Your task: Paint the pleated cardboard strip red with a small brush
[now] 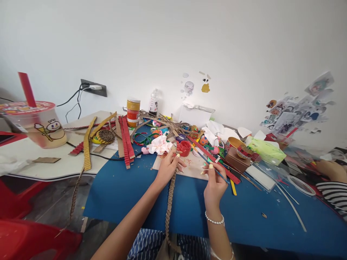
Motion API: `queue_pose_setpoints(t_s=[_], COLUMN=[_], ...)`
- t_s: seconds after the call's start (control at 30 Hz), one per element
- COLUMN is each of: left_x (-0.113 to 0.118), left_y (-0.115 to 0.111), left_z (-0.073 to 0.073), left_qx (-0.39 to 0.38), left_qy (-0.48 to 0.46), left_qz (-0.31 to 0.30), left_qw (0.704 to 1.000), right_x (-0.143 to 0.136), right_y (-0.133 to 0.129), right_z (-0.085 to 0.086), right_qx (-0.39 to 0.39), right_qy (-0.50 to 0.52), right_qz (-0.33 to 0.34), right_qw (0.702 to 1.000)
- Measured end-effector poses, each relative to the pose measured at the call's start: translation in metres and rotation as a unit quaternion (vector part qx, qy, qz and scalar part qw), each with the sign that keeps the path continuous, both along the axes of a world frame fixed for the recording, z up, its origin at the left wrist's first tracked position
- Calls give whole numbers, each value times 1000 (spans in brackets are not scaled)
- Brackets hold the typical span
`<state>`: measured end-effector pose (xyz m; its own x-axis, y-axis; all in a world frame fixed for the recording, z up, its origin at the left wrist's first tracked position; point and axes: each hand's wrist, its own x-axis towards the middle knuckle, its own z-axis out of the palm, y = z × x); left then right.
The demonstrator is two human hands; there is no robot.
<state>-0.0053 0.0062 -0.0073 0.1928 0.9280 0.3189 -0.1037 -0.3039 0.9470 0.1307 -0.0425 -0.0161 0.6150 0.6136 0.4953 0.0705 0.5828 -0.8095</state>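
Note:
My left hand pinches a long strip of brown corrugated cardboard, which hangs down past the table edge to my lap. My right hand is closed around a thin blue paintbrush, its tip pointing up and left toward an open jar of red paint. The jar stands just beyond my fingertips on a paint-spotted white board. Close to my left hand lies a crumpled tissue with red stains. The far end of the strip is hidden by my left fingers.
Red-painted corrugated strips and a yellow strip lie at the left, near a drink cup. Stacked paint jars and a bottle stand behind. A green tissue pack sits right; another person's striped sleeve shows there.

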Motion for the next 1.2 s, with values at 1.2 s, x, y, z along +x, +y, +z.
queue_pose_setpoints(t_s=[1.2], left_x=[2], left_y=[0], left_z=[1], left_qx=[4], left_qy=[33], left_qz=[2], left_qw=[999], right_x=[-15], right_y=[-9], right_z=[-20], right_qx=[196], right_qy=[-517], right_qz=[-106], right_qw=[827])
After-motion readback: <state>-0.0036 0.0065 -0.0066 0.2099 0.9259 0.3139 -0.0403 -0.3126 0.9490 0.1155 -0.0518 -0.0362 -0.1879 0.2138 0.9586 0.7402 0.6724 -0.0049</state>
